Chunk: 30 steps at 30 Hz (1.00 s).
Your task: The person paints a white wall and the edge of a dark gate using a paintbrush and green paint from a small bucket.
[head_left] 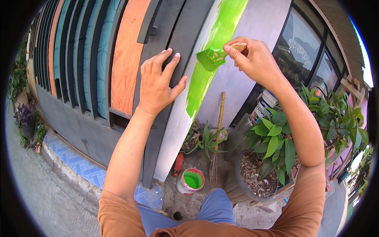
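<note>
My right hand (252,59) grips the short handle of a paintbrush (212,58) whose bristles are coated in bright green paint. The bristles press against a narrow white post (170,152), which carries a wet green streak (197,87) over its upper part. Below the brush the post is still white. With fingers spread, my left hand (160,81) rests flat on the dark grey gate frame (154,126) left of the post. On the ground near the post's foot stands a small paint bucket (190,181) with green paint in it.
A large pot (258,175) with a leafy plant (272,134) stands at the right, with a white bucket (263,104) behind it. A broom (219,122) leans by the wall. Blue tiles (75,158) edge the gate's base. A dark-framed window (302,43) is at the upper right.
</note>
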{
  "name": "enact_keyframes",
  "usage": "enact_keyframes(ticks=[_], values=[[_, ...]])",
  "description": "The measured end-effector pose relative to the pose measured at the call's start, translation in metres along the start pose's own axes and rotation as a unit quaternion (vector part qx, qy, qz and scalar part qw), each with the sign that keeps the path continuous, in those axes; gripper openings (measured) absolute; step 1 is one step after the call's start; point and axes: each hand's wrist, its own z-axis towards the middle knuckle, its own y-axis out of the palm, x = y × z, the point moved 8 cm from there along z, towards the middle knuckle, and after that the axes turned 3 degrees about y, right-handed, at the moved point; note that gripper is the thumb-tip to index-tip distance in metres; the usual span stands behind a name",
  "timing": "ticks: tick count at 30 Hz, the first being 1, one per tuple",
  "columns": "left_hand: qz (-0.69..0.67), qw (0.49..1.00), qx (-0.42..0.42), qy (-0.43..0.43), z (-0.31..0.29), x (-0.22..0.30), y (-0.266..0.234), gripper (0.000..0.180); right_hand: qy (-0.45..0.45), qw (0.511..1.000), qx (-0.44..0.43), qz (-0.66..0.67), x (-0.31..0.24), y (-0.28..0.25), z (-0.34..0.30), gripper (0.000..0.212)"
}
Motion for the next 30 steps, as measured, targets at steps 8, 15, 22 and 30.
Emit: enact_keyframes(ticks=[8,15,22,30], values=[[0.019,1.0,-0.005,0.012,0.0,-0.003,-0.003,0.063,-0.011,0.978,0.173,-0.113,-0.005,-0.146,0.114,0.032],[0.009,1.0,0.004,0.011,0.001,-0.001,-0.002,0.063,-0.332,0.834,0.284,-0.337,-0.063,-0.148,0.099,0.027],[0.017,1.0,0.002,0.016,0.002,0.002,-0.004,0.064,-0.251,0.852,0.2,-0.414,-0.017,0.0,0.011,0.023],[0.029,0.999,0.001,0.016,0.001,0.002,-0.007,0.064,-0.254,0.9,0.048,-0.351,-0.051,0.073,-0.08,0.012]])
